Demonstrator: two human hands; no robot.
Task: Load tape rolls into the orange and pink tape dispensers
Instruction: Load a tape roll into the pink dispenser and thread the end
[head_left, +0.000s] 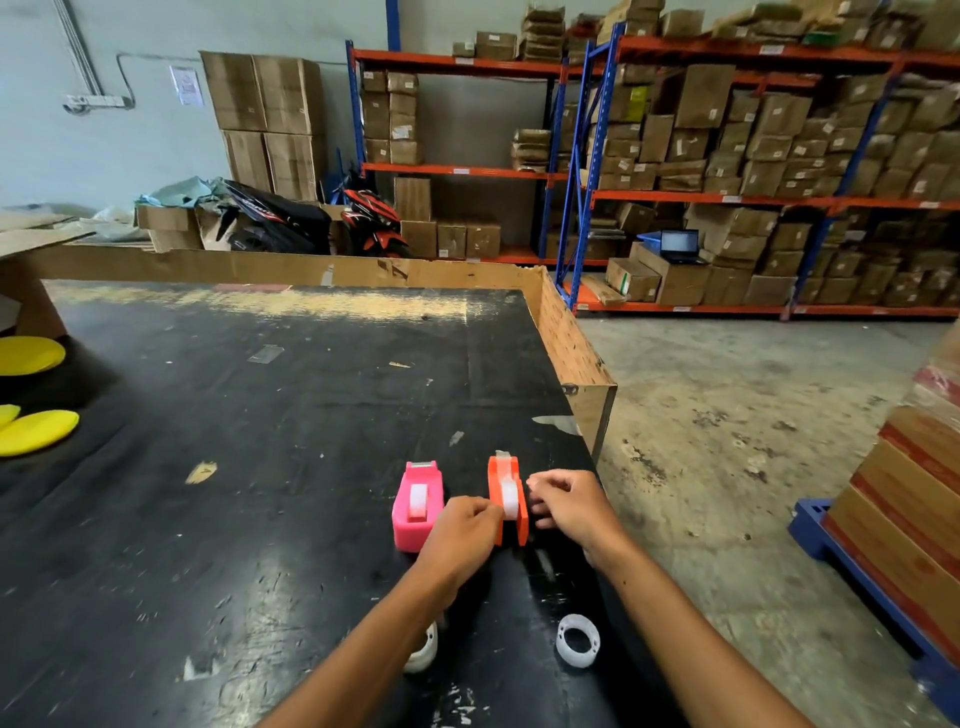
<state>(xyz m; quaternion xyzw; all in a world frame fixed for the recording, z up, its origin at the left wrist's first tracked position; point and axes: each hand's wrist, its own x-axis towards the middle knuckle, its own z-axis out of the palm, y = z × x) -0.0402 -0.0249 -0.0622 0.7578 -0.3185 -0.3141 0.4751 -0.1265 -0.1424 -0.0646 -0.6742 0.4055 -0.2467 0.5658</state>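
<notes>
I am watching both hands working at the orange dispenser (508, 501), which is standing on the black counter (260, 441) toward its near right corner. The left hand (460, 532) is curling in against the dispenser's left side, thumb and forefinger pinching at the edge of the white tape roll (510, 498) sitting in its slot; I cannot tell whether the fingers are actually gripping the roll or only pressing on it. The right hand (563, 501) is sitting just right of the dispenser, fingers loosely bent and touching or nearly touching its right wall, with nothing clearly held in it.

Just left of the left hand, the pink dispenser (417, 506) is standing parallel to the orange one, a second white roll (418, 501) showing in its top. The two dispensers are standing close but apart.

Nearer to me, between the two forearms, a loose tape ring (577, 640) is lying flat on the counter. Another white ring (422, 649) is peeking out from under the left forearm, mostly hidden.

Far to the left, yellow discs (31, 431) are lying at the counter's edge. A cardboard wall (566, 343) is running along the far and right sides.
</notes>
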